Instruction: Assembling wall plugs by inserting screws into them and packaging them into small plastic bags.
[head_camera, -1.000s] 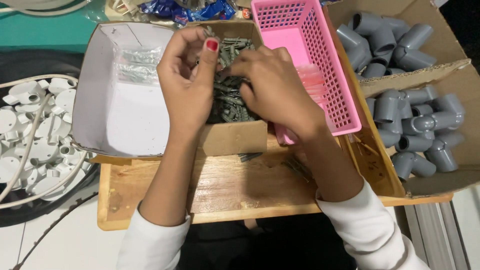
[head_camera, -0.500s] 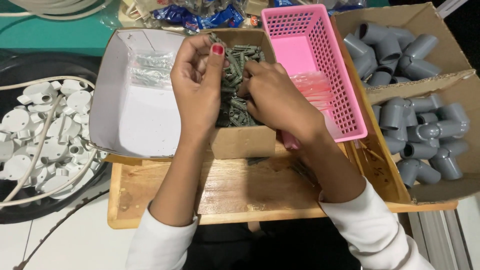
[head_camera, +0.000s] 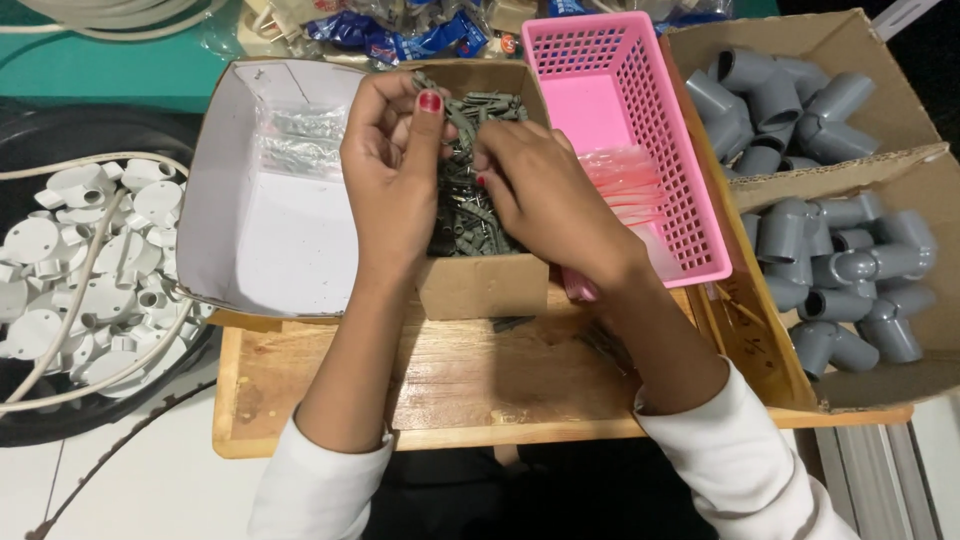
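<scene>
Head view looks straight down on a small wooden bench (head_camera: 470, 385) crowded with containers. Both hands meet over an open cardboard box (head_camera: 485, 285) that stands near the middle of the bench and is heaped with grey wall plugs (head_camera: 470, 225). The left hand (head_camera: 392, 175) is curled, its fingers drawn together around a few of the plugs, thumb with a red nail pressing on top — how many it grips is hard to tell, since the fingers cover them. The right hand (head_camera: 545, 195) lies just beside it, fingertips bent down into the pile and pinched on plugs, touching the left hand's thumb side. Along the left edge of the bench sits a white box lid (head_camera: 240, 250) holding clear plastic bags (head_camera: 295, 140) at its far end. Toward the right edge stands a pink plastic basket (head_camera: 690, 180) with pink-tinted bags inside. Beyond the right edge, two cardboard cartons (head_camera: 900, 110) hold grey pipe elbows (head_camera: 850, 265). Off the left edge — lower, apparently on the floor — a dark round tub (head_camera: 70, 120) contains white round junction boxes (head_camera: 90, 260) and a white cable. Both forearms wear white sleeves (head_camera: 740, 470).
</scene>
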